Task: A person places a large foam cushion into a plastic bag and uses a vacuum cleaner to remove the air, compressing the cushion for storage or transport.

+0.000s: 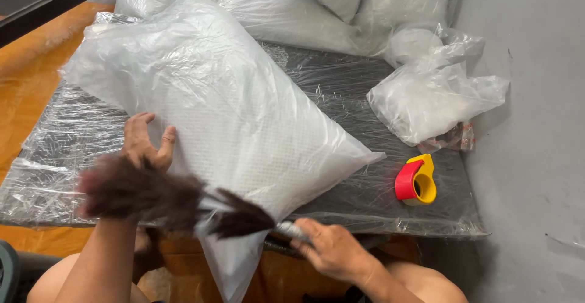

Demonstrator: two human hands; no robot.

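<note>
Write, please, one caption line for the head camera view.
Left hand rests on a plastic-bagged white pillow; right hand grips its near edge beside a red-yellow tape dispenser.

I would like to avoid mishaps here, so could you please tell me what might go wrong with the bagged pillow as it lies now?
1. The bagged pillow overhangs the near edge of the plastic-covered mat; it may slide off, since only the left hand presses on it.
2. The right hand pinches the thin bag end; the film might tear.
3. The tape dispenser sits close by and could get knocked.
</note>
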